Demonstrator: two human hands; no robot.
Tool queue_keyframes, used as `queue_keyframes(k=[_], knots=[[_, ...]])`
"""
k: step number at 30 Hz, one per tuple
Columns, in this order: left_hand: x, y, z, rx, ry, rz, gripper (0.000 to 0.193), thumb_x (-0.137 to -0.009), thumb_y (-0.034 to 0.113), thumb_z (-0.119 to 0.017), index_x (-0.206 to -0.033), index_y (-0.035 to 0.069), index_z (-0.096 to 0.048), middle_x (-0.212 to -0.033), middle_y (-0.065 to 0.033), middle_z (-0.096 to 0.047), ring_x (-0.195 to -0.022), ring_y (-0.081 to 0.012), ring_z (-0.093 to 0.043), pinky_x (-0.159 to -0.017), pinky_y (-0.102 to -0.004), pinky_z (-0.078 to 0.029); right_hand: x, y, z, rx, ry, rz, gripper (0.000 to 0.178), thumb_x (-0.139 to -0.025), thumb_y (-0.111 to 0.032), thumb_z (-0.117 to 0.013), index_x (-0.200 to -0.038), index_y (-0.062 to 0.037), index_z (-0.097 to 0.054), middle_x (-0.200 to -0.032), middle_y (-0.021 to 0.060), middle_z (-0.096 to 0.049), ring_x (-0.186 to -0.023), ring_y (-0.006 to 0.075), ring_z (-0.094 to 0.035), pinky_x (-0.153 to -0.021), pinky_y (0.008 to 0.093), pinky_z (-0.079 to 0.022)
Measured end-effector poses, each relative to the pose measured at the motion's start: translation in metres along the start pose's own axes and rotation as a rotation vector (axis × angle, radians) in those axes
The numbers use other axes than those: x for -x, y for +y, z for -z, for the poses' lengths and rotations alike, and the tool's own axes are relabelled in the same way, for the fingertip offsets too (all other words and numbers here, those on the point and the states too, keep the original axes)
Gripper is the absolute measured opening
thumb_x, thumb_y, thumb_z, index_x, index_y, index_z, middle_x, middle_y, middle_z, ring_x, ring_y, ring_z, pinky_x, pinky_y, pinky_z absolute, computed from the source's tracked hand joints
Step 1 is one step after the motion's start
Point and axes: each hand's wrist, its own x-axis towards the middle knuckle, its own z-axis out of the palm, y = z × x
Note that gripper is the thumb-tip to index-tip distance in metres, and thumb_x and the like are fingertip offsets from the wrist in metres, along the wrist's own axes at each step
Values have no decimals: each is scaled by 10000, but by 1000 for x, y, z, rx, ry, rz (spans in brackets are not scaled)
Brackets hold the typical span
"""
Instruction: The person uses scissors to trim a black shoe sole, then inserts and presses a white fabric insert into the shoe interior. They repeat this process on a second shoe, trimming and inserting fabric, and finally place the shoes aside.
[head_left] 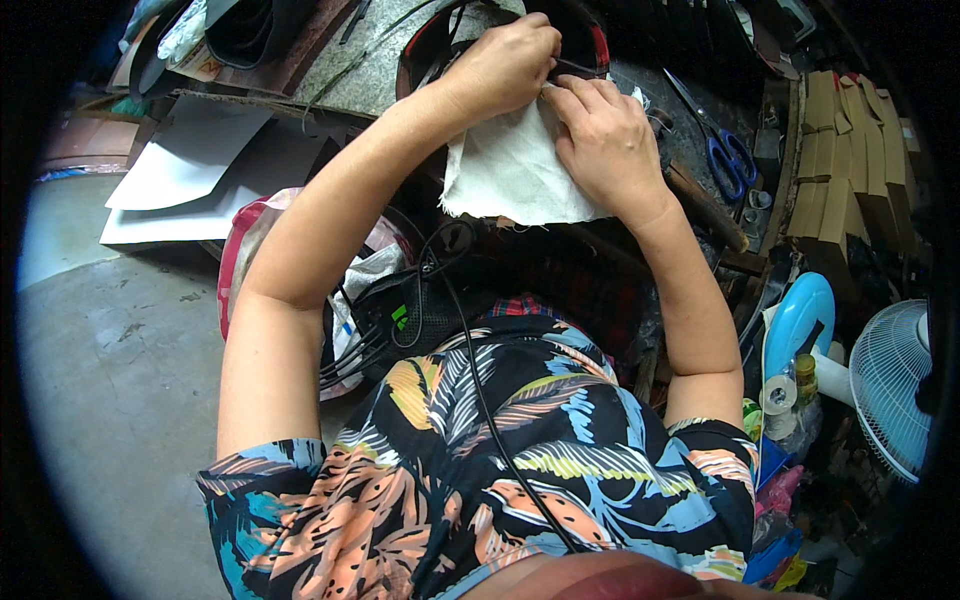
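Observation:
A white cloth (510,175) with frayed edges hangs over the near edge of the work table. My left hand (510,65) is above the cloth's far part, its fingers pinched together; what they hold is hidden. Close beside it, my right hand (612,140) rests on the cloth with fingers curled and thumb pressed against it, gripping the fabric. The fingertips of both hands nearly meet. Just beyond them curves a dark band with a red inner edge (600,45), partly covered by my hands.
Blue-handled scissors (730,160) lie right of my right hand, near a wooden stick (708,208). White sheets (185,160) jut out at left. Folded cardboard (830,170) stands at far right, above a fan (890,385). A black cable (470,350) runs down my front.

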Motion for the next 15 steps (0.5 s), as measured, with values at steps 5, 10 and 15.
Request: queue_keyframes(k=[5,10,15], knots=[[7,13,9,-118,-51,-78,193,-805,63,-701,-973,-2,-630,-994,-145,-612,-906,-331,-645,-806,-402,-547,5,1,1,-73,-40,-40,326,-834,-135,-667,-1155,-81,-649,-1176,86,-673,-1105,270,-628,-916,413,-488],[8,16,15,-3,-38,113,252,-848,108,-714,-1069,2,-652,-1038,-147,-629,-927,-337,-660,-815,-394,-543,10,-5,-9,-18,95,-30,314,-845,-139,-663,-1154,-81,-651,-1168,102,-670,-1120,275,-625,-960,430,-467],[5,19,9,-6,-87,137,186,-823,92,-715,-985,7,-681,-1002,-118,-637,-939,-322,-654,-806,-392,-543,13,-4,-11,43,51,-46,290,-862,-169,-666,-1136,-74,-664,-1166,113,-670,-1119,269,-619,-968,449,-457]])
